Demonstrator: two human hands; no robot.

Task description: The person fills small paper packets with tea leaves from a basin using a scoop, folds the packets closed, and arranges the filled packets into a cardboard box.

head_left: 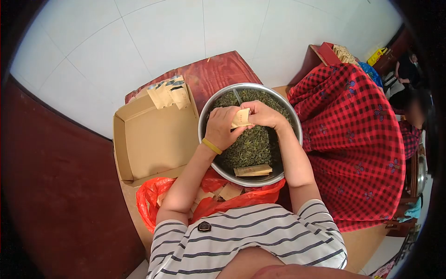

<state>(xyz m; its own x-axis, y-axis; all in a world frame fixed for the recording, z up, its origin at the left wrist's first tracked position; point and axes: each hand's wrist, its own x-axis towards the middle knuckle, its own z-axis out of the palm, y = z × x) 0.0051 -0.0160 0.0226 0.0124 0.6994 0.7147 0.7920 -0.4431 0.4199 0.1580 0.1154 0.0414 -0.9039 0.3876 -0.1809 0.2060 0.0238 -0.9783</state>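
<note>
Over a large steel bowl (pixel 203 135) filled with dried green leaves (pixel 246 151), a small tan paper packet (pixel 240 119) is between my two hands. My left hand (pixel 222 123) is closed on the packet's left side, a yellow band around that wrist. From the right, my right hand (pixel 264 114) grips its other side near the top. The thin metal handle of a utensil (pixel 237 96) sticks up from the leaves behind my hands; its lower end is hidden. A stack of flat tan packets (pixel 253 171) lies inside the bowl at the near edge.
Left of the bowl sits a shallow cardboard box (pixel 155 139) with several packets (pixel 169 94) at its far corner. A red plastic bag (pixel 151 197) holding more packets lies in front. A red checkered cloth (pixel 348 144) is on the right, with another person (pixel 413 114) beyond.
</note>
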